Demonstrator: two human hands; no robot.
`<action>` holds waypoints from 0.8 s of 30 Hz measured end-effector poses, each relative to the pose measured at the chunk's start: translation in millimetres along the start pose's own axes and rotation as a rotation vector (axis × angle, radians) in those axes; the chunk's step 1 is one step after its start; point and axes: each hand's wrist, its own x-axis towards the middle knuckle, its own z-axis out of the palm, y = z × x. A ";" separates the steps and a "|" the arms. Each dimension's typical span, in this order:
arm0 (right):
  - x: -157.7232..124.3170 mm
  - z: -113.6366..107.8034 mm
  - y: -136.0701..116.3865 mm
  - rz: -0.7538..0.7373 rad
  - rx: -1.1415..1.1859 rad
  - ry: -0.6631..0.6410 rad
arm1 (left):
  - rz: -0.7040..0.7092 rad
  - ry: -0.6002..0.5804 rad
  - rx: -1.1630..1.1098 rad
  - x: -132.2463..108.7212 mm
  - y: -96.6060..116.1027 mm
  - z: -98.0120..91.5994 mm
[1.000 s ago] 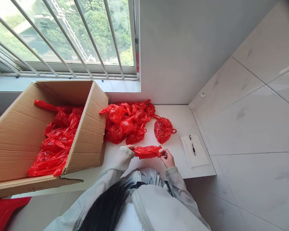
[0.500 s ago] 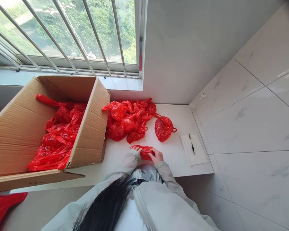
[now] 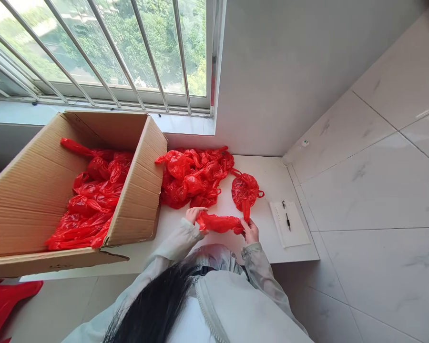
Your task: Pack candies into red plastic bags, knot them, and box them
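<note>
Left hand (image 3: 196, 218): one, fingers curled over the left end of the held red bag (image 3: 219, 223)
Right hand (image 3: 250, 232): one, thumb and fingers pinched on the bag's other end, a red plastic strip (image 3: 246, 212) standing out beyond the fingertips
Bag in the fingers: one, stretched lengthwise between both sets of fingers; whether it touches the white table (image 3: 266, 247) cannot be told
Round red bag (image 3: 245, 188): one, just beyond the right fingers, overlapped in view by the strip
Red pile (image 3: 196, 174): several bags, too tangled to count, near the left fingertips on their far side
Cardboard box (image 3: 137, 190): one, open-topped, left of the left fingers, more red bags (image 3: 93, 205) inside, overlapping too much to count
White pad (image 3: 295, 236): one, well right of the right fingers, bearing one pen (image 3: 288, 222) and one smaller dark piece (image 3: 283, 205)
Edges: the table's near edge on the body side of the fingers, its right edge past the pad
Room: tabletop shows from right fingers to pad; a narrower strip from left fingers to box
</note>
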 end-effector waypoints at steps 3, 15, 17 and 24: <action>-1.5 13.3 4.8 0.009 0.011 -0.018 | -0.023 0.041 0.098 3.6 4.4 12.2; -13.0 -23.7 -4.5 -0.104 -0.130 0.095 | -0.132 0.106 -0.012 0.2 13.9 -24.4; -14.5 -26.4 -10.6 -0.130 -0.152 0.089 | -0.100 0.093 -0.111 -2.9 25.0 -31.7; -21.4 -15.1 -29.0 -0.226 -0.259 0.094 | -0.117 0.022 -0.497 4.2 42.7 -34.2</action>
